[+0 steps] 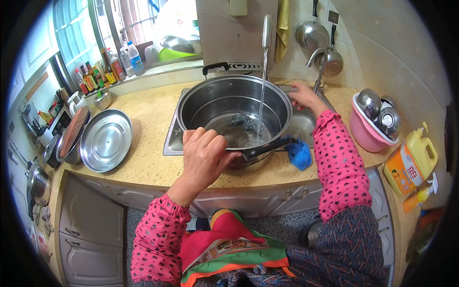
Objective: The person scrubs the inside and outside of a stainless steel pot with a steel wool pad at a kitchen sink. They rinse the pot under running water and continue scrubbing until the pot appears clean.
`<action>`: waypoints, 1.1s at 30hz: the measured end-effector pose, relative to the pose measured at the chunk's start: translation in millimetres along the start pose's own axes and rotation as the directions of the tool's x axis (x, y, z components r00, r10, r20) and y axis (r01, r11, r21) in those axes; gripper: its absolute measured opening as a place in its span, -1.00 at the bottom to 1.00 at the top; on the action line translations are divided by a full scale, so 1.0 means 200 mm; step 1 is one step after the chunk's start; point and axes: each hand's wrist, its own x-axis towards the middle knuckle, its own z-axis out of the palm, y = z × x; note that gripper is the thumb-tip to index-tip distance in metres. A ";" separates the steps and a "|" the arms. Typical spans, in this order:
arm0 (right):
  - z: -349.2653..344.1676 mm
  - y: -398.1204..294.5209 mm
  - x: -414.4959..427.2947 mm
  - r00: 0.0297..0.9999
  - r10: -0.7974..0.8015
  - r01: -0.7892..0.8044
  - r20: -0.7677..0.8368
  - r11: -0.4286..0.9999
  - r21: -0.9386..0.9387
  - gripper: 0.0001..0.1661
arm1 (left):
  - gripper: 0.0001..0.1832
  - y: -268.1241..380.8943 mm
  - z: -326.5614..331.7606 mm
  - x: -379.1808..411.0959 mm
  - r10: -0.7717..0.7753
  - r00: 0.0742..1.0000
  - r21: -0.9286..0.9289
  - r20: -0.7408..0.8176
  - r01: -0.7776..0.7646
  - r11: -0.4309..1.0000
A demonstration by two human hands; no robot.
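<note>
A large stainless steel pot [204,104] sits over the sink [171,138], covering most of it. My left hand [205,156] grips the near rim of the pot, close to its black handle [267,147]. To the right of the pot, near the small curved tap [320,68], my right hand [305,96] has its fingers apart and holds nothing visible. Water [262,89] streams from the tall faucet [266,32] into the pot. A dark mesh scouring pad [245,121] lies in shallow water on its bottom. Beside the handle, a blue cloth [300,154] hangs at the sink's front edge.
On the right stand a pink basin [365,134] with metal bowls, a yellow detergent jug [408,161] and a spray bottle [417,199]. A steel lid [106,140] leans at the left. Sauce bottles [107,68] line the windowsill. A pan [313,233] rests on the floor.
</note>
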 end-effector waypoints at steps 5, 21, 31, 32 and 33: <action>0.21 0.29 0.25 0.983 -0.135 0.100 0.123 0.961 0.257 -0.39 | -0.58 0.01 0.02 0.02 0.002 1.000 -0.033 0.000 -0.002 0.999; 0.35 -0.01 0.28 0.686 -0.724 0.546 -0.076 0.580 -0.605 -0.71 | -0.61 -0.01 0.02 -0.01 0.000 0.999 -0.018 -0.035 -0.001 1.000; 0.13 -0.01 0.32 0.856 -0.455 0.224 -0.247 0.755 -0.616 -0.71 | -0.66 -0.03 -0.02 -0.03 -0.009 0.999 -0.079 -0.031 0.006 0.997; 0.11 0.00 0.36 0.870 -0.411 0.179 -0.272 0.778 -0.603 -0.72 | -0.66 -0.03 -0.02 -0.03 -0.005 1.000 -0.078 -0.021 0.003 0.997; 0.05 0.01 0.38 0.880 -0.363 0.120 -0.307 0.795 -0.594 -0.72 | -0.67 -0.03 -0.02 -0.03 0.008 1.000 -0.089 -0.018 -0.009 0.996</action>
